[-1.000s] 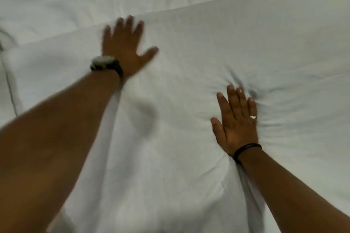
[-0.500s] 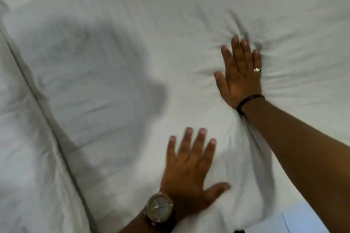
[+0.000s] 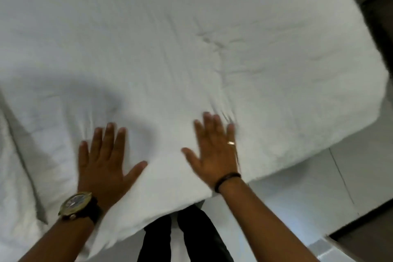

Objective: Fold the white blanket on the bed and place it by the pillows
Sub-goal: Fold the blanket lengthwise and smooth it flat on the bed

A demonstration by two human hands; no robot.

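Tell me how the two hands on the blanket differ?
The left hand has a big watch at its wrist; the right hand has a thin dark band and a ring. The left hand sits nearer the person and looks sharp, while the right hand's fingertips look blurred. Both lie open, palm down, fingers spread on the white blanket.

Below the bed edge I see pale floor tiles with thin grout lines, dark trouser legs standing on them, and a dark doorway or panel at the upper right.
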